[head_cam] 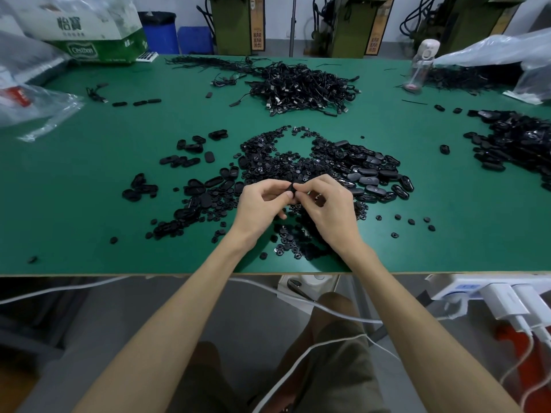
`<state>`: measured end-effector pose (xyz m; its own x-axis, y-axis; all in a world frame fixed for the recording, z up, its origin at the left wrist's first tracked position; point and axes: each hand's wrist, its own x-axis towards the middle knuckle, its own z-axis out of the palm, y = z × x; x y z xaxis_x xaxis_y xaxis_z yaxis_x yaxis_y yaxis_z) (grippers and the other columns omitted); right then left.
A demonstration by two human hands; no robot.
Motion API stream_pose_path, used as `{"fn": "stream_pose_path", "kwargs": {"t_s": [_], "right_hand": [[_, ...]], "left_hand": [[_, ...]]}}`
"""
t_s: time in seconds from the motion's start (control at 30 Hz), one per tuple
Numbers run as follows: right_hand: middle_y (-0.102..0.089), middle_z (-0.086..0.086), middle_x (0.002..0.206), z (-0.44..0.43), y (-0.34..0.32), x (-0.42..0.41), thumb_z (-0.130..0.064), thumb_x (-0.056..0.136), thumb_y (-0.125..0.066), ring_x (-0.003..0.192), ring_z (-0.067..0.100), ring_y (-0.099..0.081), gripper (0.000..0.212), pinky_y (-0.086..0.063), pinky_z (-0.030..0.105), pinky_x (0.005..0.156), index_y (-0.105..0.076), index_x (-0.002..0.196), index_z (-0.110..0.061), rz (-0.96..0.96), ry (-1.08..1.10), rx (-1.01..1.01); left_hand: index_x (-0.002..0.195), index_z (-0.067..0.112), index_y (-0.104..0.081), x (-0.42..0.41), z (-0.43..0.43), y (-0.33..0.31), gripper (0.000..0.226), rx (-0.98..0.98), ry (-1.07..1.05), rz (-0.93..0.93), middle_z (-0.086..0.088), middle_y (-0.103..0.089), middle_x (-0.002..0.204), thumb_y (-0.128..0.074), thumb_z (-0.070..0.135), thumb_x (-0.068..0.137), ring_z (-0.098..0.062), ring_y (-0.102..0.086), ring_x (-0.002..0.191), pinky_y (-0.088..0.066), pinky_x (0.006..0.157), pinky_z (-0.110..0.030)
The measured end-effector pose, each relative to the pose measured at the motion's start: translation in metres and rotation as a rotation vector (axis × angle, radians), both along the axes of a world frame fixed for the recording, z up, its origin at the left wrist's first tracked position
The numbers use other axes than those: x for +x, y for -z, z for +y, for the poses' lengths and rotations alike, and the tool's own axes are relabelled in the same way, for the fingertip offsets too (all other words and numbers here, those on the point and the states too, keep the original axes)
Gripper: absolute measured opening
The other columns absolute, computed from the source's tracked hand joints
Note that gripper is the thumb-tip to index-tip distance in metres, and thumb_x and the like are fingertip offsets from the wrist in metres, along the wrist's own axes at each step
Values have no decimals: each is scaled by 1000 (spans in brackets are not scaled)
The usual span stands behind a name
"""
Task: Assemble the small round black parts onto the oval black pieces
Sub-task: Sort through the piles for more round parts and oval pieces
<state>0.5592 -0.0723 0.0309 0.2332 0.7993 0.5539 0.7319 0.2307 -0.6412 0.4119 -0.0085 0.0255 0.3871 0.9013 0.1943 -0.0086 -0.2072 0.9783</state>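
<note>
Both hands meet above the middle of the green table (89, 180). My left hand (262, 204) and my right hand (325, 207) pinch one small black piece (292, 188) between their fingertips; whether it is an oval, a round part or both together I cannot tell. Under and behind the hands lies a heap of small round black parts (280, 162). Oval black pieces (369, 177) are piled to the right of it, and more ovals (196, 189) lie scattered to the left.
A tangle of black cables (301, 87) sits farther back. Another pile of black pieces (518, 141) lies at the right edge. A clear bottle (420, 67), plastic bags (35, 105) and a carton (98, 31) stand around the far side. White chargers (507, 299) hang below the table's front edge.
</note>
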Motion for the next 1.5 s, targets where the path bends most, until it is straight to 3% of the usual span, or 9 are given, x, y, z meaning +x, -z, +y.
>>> {"fn": "stream_pose_path", "kwargs": {"t_s": [0.17,0.27,0.4,0.63,0.8,1.07,1.23,1.37,1.5], "right_hand": [[-65,0,101,-2,1,-5,-11,98,-68,81,9,-58,22,-43,11,77,-77,118,-11,-77,-81,1],[-65,1,101,-3,-2,-5,-15,101,-65,80,11,-61,22,-47,18,74,-77,119,-15,-14,-111,-16],[-68,2,101,-3,-6,-1,-16,101,-65,86,12,-65,22,-50,21,74,-73,121,-18,140,-75,-25],[-74,-7,85,0,-3,7,-15,96,-73,81,15,-70,7,-57,36,77,-76,101,-13,264,-25,-110],[-73,-9,82,-1,-2,7,-17,94,-75,74,3,-65,2,-49,19,70,-75,96,-16,289,-26,-104],[-73,-7,82,0,-2,7,-14,92,-77,76,8,-65,5,-52,24,73,-75,96,-16,343,-78,-108],[-73,-5,82,1,0,9,-13,91,-77,77,11,-66,6,-55,30,74,-75,96,-16,375,-101,-111],[-75,3,84,1,1,12,-14,91,-79,79,23,-71,7,-60,37,75,-75,97,-13,425,-121,-114],[-77,2,81,1,3,14,-15,90,-79,71,20,-73,4,-62,36,71,-77,94,-15,470,-135,-106]], "left_hand": [[110,1,-72,-3,2,0,13,11,-80,-15,-15,-76,96,-68,3,98,-16,-74,83,-57,63,-25],[109,1,-72,-4,3,0,12,1,-88,-33,-18,-75,98,-66,2,99,-19,-72,84,-57,65,-26],[103,11,-72,-2,2,0,10,23,-46,0,-7,-74,89,-68,4,98,-12,-72,79,-57,65,-27],[108,3,-73,1,-1,0,13,93,11,101,-12,-76,90,-71,6,96,-20,-72,79,-56,66,-25],[109,5,-73,2,-1,1,13,142,-19,138,-10,-75,90,-70,6,97,-23,-73,83,-61,70,-33],[110,8,-73,0,0,0,17,126,10,97,-7,-75,92,-66,-1,97,-14,-72,81,-60,70,-28],[105,13,-74,0,-1,1,15,110,28,62,-6,-76,89,-70,2,96,-13,-72,79,-59,68,-26],[105,15,-74,0,0,0,15,104,39,56,-5,-76,92,-71,4,95,-14,-72,82,-58,68,-26],[106,15,-75,0,0,0,15,98,41,59,-7,-77,92,-73,5,94,-17,-73,84,-58,68,-27]]}}
